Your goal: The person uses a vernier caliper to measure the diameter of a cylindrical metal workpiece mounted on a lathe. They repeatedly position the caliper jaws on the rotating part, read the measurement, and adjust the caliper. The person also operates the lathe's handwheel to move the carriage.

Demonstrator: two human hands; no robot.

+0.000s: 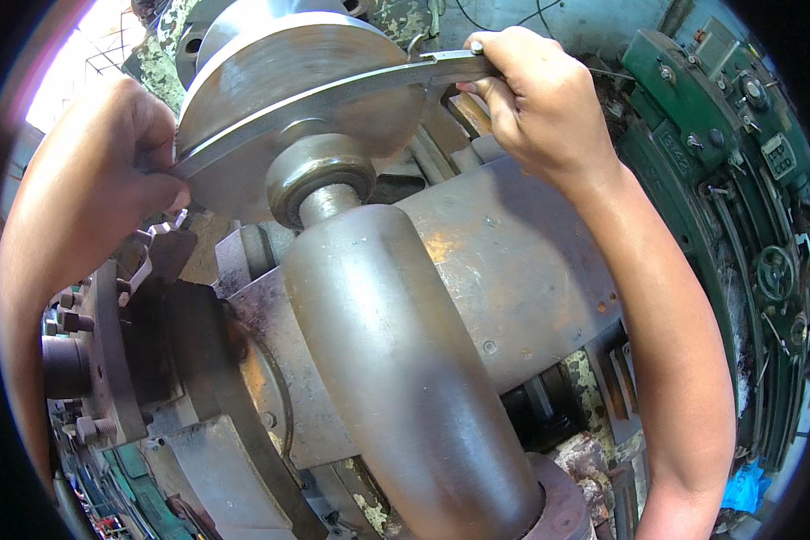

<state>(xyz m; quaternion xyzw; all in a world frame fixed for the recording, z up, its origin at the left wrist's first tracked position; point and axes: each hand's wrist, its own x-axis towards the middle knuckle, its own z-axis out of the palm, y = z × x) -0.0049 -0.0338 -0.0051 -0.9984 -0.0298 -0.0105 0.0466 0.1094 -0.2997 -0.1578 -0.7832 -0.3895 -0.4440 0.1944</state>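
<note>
A long, narrow steel bar, like a straightedge or the beam of a large caliper, lies across the face of a big round metal disc. My left hand is closed around the bar's left end at the disc's edge; part of its grip is hidden behind the fingers. Just past the disc's right side, my right hand pinches the other end between thumb and fingers. A notch shows in the bar near that hand. Below the bar, a rounded metal collar on a short shaft stands against the disc's middle.
A thick, smooth steel cylinder runs from the collar toward me. Under it is a flat, stained metal plate. A bolted tool holder stands at left. Green machinery with knobs and a handwheel lines the right.
</note>
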